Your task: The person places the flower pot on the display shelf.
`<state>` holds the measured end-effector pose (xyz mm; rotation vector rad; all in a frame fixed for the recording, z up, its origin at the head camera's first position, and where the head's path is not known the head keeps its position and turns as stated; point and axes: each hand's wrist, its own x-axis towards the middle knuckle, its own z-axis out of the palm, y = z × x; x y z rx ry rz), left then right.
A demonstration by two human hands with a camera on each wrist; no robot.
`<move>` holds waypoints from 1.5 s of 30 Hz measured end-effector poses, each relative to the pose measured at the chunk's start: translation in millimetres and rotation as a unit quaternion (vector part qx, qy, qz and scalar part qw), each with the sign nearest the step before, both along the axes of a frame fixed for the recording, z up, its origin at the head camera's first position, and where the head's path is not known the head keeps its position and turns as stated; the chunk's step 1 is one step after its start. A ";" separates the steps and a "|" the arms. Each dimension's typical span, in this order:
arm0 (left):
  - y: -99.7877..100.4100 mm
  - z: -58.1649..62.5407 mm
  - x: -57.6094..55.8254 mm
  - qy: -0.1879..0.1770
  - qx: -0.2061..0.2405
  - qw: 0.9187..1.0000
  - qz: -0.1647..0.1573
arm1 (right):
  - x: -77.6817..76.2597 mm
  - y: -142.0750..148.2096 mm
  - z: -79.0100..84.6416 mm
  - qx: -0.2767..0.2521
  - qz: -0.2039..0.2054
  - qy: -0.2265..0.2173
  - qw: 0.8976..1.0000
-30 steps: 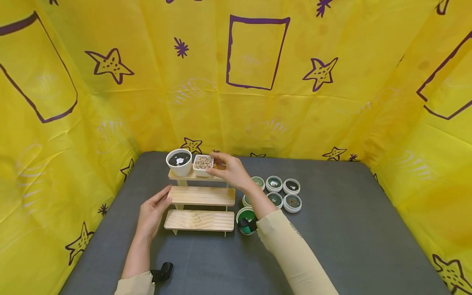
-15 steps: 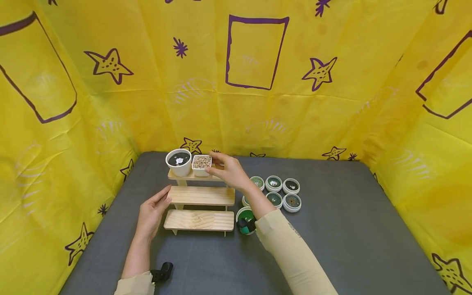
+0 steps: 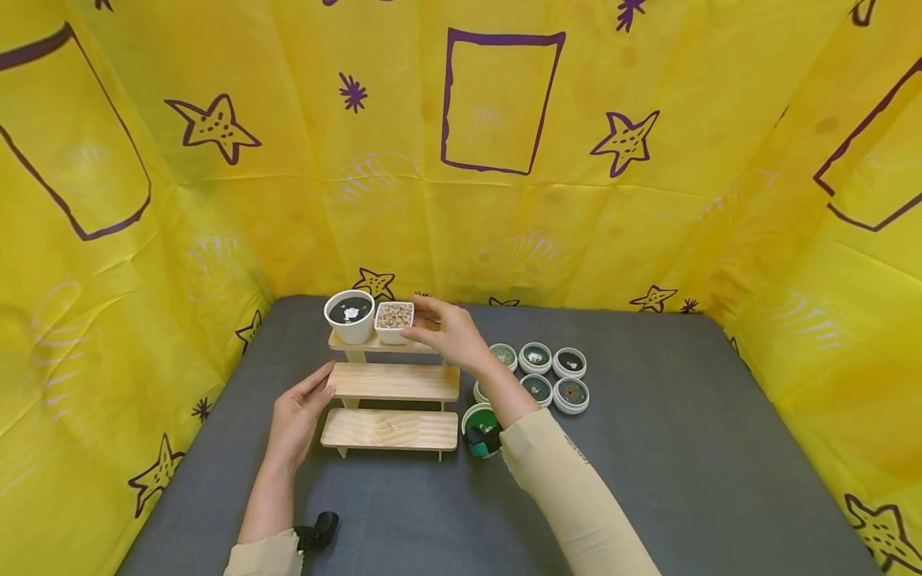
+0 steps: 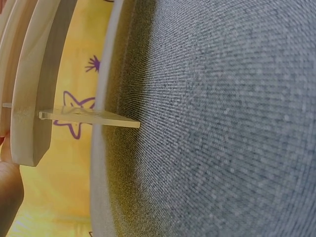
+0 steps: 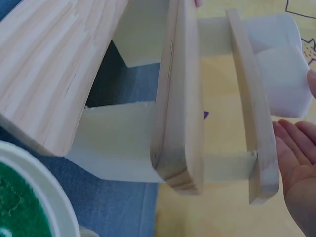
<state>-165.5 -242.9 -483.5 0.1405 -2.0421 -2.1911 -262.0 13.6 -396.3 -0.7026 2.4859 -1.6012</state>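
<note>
A three-tier wooden display stand (image 3: 394, 382) with pale translucent legs stands left of centre on the table. On its top shelf sits a small square white pot (image 3: 385, 334) filled with speckled gravel. My right hand (image 3: 455, 338) holds this pot at its right side, thumb at the front corner and index finger toward the back. The other fingers of the right hand (image 5: 298, 168) show beside the top shelf's edge in the right wrist view. My left hand (image 3: 294, 416) grips the left end of the middle shelf. Only part of the left hand (image 4: 10, 187) shows in the left wrist view.
A round white pot (image 3: 349, 326) with dark contents stands left of the square one. Several small round containers (image 3: 571, 397) with green and dark contents are grouped right of the stand. A larger green-filled pot (image 3: 475, 416) sits under the right forearm. Yellow cloth walls enclose the table.
The square pot has shifted slightly left, closer to the round white pot, with my right hand following. My left hand stays at the middle shelf.
</note>
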 end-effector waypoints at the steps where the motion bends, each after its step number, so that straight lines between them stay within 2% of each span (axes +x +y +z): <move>1: 0.1 0.2 0.1 0.000 0.000 1.000 0.000 | -0.2 1.1 -0.4 0.000 -0.003 0.002 1.000; 11: -0.2 0.4 0.6 -0.001 -0.008 1.000 -0.001 | 0.9 9.3 -4.2 -0.026 -0.001 -0.007 1.000; 28: 1.4 4.1 -0.9 -0.025 -0.031 0.999 -0.002 | 8.5 41.2 -12.6 -0.053 -0.031 0.019 0.998; 34: 1.3 3.4 -0.5 -0.016 -0.019 1.000 0.000 | 10.9 51.8 -13.9 -0.064 -0.043 0.033 0.996; 45: 1.0 1.7 -0.6 -0.005 -0.016 1.000 -0.001 | 26.4 73.4 -19.9 -0.088 -0.048 0.014 0.995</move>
